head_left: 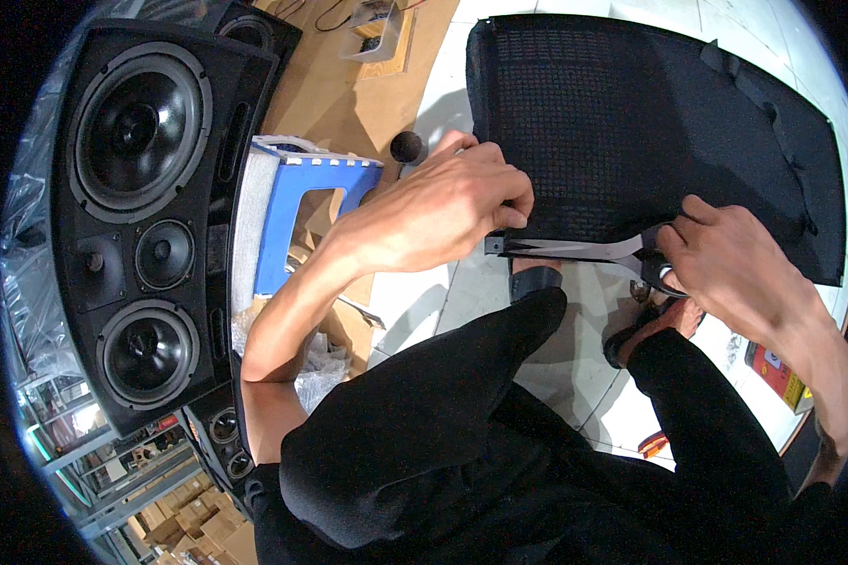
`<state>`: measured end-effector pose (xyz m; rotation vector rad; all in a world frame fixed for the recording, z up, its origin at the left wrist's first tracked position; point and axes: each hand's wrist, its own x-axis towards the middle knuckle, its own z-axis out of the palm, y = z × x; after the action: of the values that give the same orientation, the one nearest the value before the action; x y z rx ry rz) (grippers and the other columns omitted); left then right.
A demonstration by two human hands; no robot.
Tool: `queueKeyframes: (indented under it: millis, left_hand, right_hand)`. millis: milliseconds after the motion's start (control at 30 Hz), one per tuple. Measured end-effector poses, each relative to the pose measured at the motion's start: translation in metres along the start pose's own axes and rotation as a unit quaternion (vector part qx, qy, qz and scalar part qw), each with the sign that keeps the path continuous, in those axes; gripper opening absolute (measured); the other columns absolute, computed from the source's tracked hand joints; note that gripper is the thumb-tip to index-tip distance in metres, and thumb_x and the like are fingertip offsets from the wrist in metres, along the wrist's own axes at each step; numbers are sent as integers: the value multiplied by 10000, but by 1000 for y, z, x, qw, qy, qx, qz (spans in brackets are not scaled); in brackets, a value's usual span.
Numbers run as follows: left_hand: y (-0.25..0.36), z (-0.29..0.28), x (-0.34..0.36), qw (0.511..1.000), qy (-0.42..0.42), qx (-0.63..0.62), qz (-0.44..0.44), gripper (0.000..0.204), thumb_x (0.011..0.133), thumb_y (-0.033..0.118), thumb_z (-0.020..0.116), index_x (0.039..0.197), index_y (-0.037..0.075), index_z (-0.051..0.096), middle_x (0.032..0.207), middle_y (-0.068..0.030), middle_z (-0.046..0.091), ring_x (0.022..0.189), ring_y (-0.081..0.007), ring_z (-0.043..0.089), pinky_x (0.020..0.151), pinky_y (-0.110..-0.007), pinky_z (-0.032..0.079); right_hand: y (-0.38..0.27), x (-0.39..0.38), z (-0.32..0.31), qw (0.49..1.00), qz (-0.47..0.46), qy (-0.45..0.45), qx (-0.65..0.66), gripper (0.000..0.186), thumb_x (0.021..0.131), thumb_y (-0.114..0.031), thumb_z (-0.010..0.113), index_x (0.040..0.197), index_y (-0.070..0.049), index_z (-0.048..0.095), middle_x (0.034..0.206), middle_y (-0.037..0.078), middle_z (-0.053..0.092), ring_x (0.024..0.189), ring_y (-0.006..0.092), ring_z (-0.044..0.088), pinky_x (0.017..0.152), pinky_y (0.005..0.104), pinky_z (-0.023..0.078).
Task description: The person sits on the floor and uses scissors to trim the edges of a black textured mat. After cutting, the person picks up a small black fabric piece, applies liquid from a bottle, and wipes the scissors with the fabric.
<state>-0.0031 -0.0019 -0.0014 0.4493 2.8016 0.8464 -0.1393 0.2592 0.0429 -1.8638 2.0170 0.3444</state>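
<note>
1. Two bare hands work at a black panel (584,104), a flat piece with a grid of small holes, which lies on the white tiles (415,306).
2. One red-and-yellow box (779,377) at the right, beyond the right knee, carries printing, partly hidden and too small to make out.
3. The right hand (725,254) is closed on the dark handles of a pair of scissors (622,250); the blades point left, along the panel's near edge.
4. The left hand (462,193) has its fingers curled in at the near left corner of the panel, just beside the blade tips; whether it pinches anything, I cannot tell.
5. The panel lies just beyond both hands, stretching away from them, with black cloth (758,113) lying loose and rumpled over its right part.
6. A tall black speaker (151,226) stands at the left, and a blue box (287,221) with a cut-out sits between it and the left hand.
</note>
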Motion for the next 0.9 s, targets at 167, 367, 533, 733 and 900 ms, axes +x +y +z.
queueKeyframes:
  millis: [167,367,533,733,900]
  left_hand:
    - [-2,3,-4,1000,17,-12,-2,68,847,92,644,894,43,637,839,-59,589,866,-224,556,881,-356,387]
    - [-9,14,-4,997,46,-55,6,87,840,62,648,908,16,618,863,-93,578,866,-268,542,796,-371,433]
    - [-2,9,6,997,50,-52,13,98,814,27,639,887,-4,581,859,-113,552,862,-279,536,763,-385,440]
    - [4,10,-2,998,27,-31,-42,77,882,72,583,879,-5,575,849,-117,561,852,-272,543,775,-405,453]
    - [24,7,-6,995,34,-36,-91,78,869,52,593,892,-20,573,834,-141,552,811,-321,553,732,-402,458]
  right_hand:
    - [11,-22,-12,995,28,-12,99,223,711,-155,696,839,8,615,742,101,620,853,276,595,705,386,496]
    - [2,-77,52,916,243,209,241,224,793,-115,668,867,31,515,780,206,484,770,401,508,732,446,438]
    - [-11,-103,69,892,319,241,212,347,708,36,676,1016,12,518,898,196,514,838,383,539,739,432,444]
    - [20,-89,89,881,314,344,79,403,699,-11,744,1043,29,538,894,183,556,853,363,560,724,434,470]
    - [35,-98,127,867,276,405,85,336,699,-13,751,941,18,521,789,161,505,724,332,537,605,430,434]
